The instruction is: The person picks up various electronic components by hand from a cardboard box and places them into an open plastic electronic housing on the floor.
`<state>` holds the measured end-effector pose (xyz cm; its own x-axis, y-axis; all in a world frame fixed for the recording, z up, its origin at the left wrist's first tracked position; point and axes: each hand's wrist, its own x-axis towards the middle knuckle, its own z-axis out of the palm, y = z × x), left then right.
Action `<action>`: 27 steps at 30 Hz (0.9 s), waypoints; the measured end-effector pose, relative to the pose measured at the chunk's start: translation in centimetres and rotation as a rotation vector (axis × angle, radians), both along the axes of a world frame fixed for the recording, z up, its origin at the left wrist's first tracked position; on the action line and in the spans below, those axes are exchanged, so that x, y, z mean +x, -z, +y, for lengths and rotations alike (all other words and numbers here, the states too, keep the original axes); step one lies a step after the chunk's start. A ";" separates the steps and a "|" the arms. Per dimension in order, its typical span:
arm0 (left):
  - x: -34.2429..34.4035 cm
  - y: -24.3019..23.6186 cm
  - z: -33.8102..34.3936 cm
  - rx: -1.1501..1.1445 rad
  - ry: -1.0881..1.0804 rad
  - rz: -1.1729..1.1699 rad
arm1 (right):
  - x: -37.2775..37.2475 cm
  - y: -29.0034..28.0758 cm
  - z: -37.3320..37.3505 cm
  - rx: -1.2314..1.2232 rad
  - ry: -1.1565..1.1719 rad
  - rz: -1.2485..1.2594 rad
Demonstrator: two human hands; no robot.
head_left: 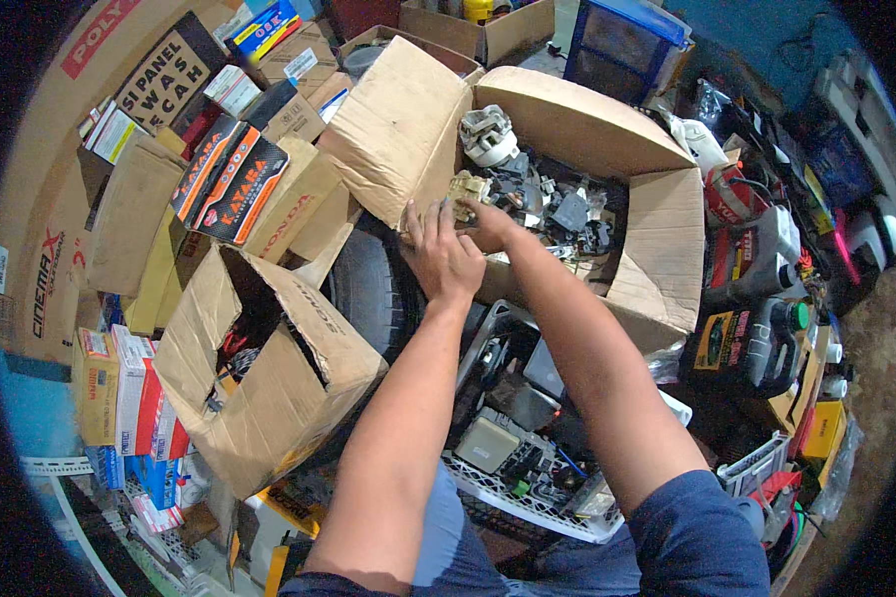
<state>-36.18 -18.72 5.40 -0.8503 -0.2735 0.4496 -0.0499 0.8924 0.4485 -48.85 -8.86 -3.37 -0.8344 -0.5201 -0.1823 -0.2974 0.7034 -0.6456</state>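
Observation:
An open cardboard box [657, 229] holds a jumble of small grey, white and black parts [571, 211]. At its near-left corner, my left hand [440, 261] rests with fingers apart and stretched out, slightly bent at the tips. Just right of it, my right hand [488, 224] reaches in with curled fingers beside a pale yellowish part [465, 187]; what those fingertips hold is hidden. Higher in the box sits a white cylindrical part [491, 139]. Below my left hand, a dark tyre [363, 279] shows behind my forearm.
A second open box [219, 408] stands at lower left, below stacked cartons [289, 199]. A white plastic crate [528, 522] of mixed parts lies between my arms and legs. Black and grey jerrycans [752, 343] line the right. A blue plastic container [617, 50] stands behind.

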 end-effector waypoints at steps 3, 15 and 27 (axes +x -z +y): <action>0.4 0.5 -1.0 0.006 -0.017 0.015 | 1.7 -1.6 -1.5 0.020 0.049 0.003; 0.9 0.4 -0.9 -0.024 -0.016 -0.063 | 2.9 -5.1 0.6 -0.268 0.607 0.240; 1.8 -3.0 -0.8 -0.108 0.063 -0.252 | 10.1 -14.1 7.8 -0.655 0.637 0.151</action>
